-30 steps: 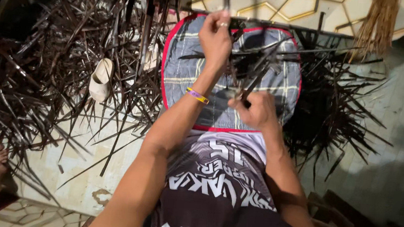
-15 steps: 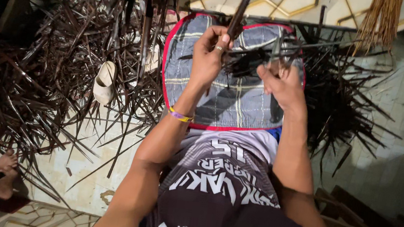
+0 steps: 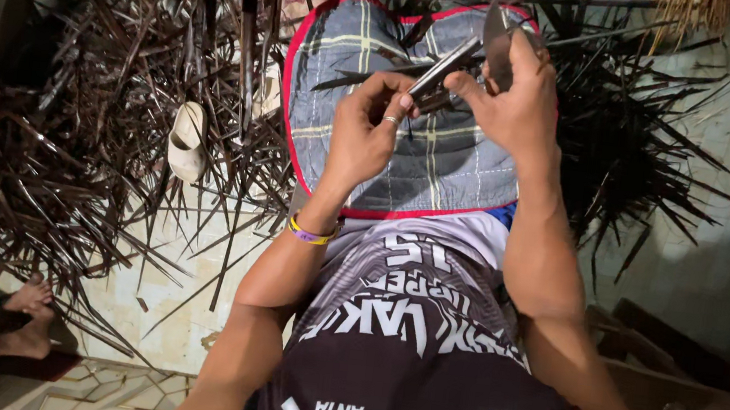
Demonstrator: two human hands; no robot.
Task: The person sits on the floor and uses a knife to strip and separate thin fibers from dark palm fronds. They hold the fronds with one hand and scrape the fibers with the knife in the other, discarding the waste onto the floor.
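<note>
Looking down from the head view, the person's left hand (image 3: 368, 133) sits just left of the frame's centre, fingers curled and pinching the lower end of a long dark leaf strip (image 3: 441, 70) between thumb and fingertips; a ring shows on one finger and a yellow-and-purple wristband (image 3: 310, 232) circles the wrist below. The right hand (image 3: 512, 98) is just beside it, to the upper right, closed around a knife (image 3: 498, 31) whose dark blade points toward the top edge of the frame, its thumb pressing against the same strip. The strip runs diagonally between the two hands, rising toward the upper right, and it hovers over a blue-grey checked cloth with a red border (image 3: 442, 163) spread across the person's lap in the upper middle. Below that, a dark and white printed jersey (image 3: 406, 327) fills the lower centre. Heaps of dark dried leaf ribs (image 3: 75, 129) cover the pale tiled floor on the left and fan out again at the upper right, and a pale sandal (image 3: 186, 139) lies among them at left. Another person's bare foot (image 3: 25, 323) rests at the lower left edge.
</note>
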